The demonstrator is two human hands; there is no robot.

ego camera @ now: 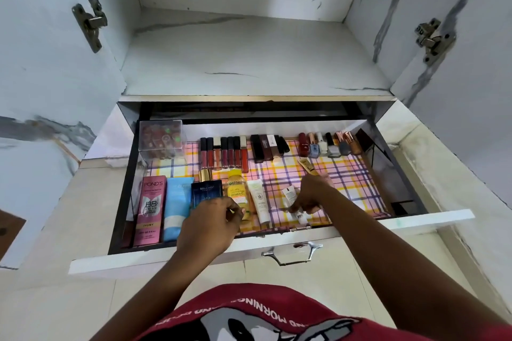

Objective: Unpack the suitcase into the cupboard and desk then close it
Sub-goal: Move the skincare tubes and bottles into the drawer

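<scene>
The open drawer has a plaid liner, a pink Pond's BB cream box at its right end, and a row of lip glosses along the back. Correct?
Not quite. In the head view the pink Pond's BB cream box lies at the left end of the open drawer, not the right. The plaid liner and the back row of lip glosses are as stated.

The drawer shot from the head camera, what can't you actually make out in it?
Head view only:
- Small tube: mostly covered by the right hand; label too small to read.
- Garnier bottle: lower part hidden by the left hand.
- Clear box: contents blurred.
- Suitcase: out of frame.
</scene>
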